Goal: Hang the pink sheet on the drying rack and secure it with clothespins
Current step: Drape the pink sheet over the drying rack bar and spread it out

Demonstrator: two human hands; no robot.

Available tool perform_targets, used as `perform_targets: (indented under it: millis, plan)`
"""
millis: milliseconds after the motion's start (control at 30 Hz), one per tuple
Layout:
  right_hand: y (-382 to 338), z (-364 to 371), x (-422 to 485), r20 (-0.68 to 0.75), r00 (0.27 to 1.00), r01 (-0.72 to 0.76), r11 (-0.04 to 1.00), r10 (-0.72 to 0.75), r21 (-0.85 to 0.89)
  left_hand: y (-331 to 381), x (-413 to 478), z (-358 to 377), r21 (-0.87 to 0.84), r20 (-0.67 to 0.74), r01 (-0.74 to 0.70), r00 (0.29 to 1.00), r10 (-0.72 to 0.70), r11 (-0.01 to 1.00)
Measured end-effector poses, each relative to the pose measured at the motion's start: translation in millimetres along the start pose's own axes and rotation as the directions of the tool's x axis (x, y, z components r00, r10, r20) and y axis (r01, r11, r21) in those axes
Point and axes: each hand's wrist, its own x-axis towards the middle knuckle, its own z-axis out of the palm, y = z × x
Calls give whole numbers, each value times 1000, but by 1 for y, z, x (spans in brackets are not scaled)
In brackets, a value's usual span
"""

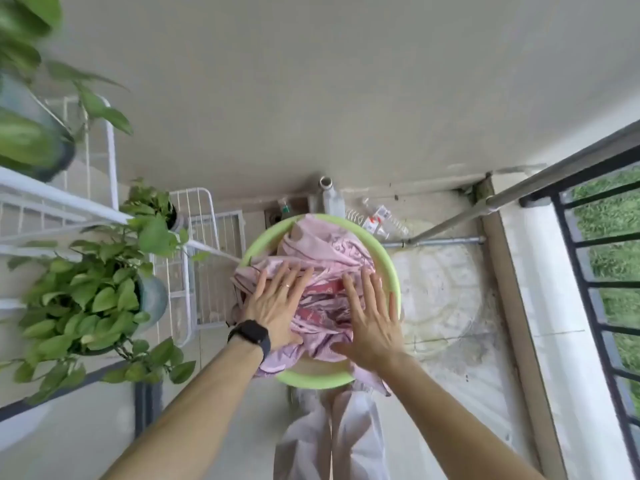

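Both hands lie flat with fingers spread, left hand and right hand pressing on the crumpled pink sheet heaped in the green basin; the white drying rack stands just beyond, left

One head-worn wide-angle view looks steeply down, close over the basin on the floor.

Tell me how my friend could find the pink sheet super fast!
Look at the floor in the middle, by the wall, and find the round light-green basin. The pink sheet is the crumpled cloth heaped inside it, under the left hand and right hand. Nothing else nearby is pink and patterned.
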Motion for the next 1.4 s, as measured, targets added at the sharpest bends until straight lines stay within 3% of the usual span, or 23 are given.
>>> perform_targets:
  millis: [100, 267, 400, 533, 700, 933, 1067, 1200, 1300, 1400]
  plan:
    - [1, 12, 7, 53, 998, 44, 998, -41, -41, 7, 4, 5, 11, -11, 37, 999, -37, 999]
    - [-4, 22, -6, -161, 987, 29, 1000, -28, 7, 20, -6, -14, -37, 23, 2, 1000, -1, 999]
    - [-13, -13, -29, -179, 984, 0, 1000, 4, 24, 20, -33, -49, -107, -68, -64, 996, 57, 992]
    - [-31, -66, -65, -279, 960, 60, 987, -16, 148, 8, -73, -115, -268, -64, -44, 998, 28, 962]
    - [-60, -151, -123, -403, 915, 200, 895, -26, 398, -13, -129, -212, -428, -180, -98, 984, 21, 898]
    - [-95, -278, -177, -581, 814, 326, 841, -17, 432, -24, -196, -397, -653, -368, -214, 928, -58, 726]
    - [-108, -370, -194, -705, 705, 403, 774, 76, 488, -10, -233, -506, -547, -561, -386, 828, 18, 743]
    - [-111, -468, -211, -719, 694, 586, 609, -37, 535, 6, -272, -600, -378, -706, -485, 702, 93, 789]
    - [-125, -540, -238, -764, 644, 635, 579, -31, 512, 7, -300, -664, -267, -819, -495, 569, 76, 827]
    - [-146, -608, -257, -889, 444, 713, 558, 108, 424, 8, -325, -718, -190, -928, -504, 372, 13, 843]
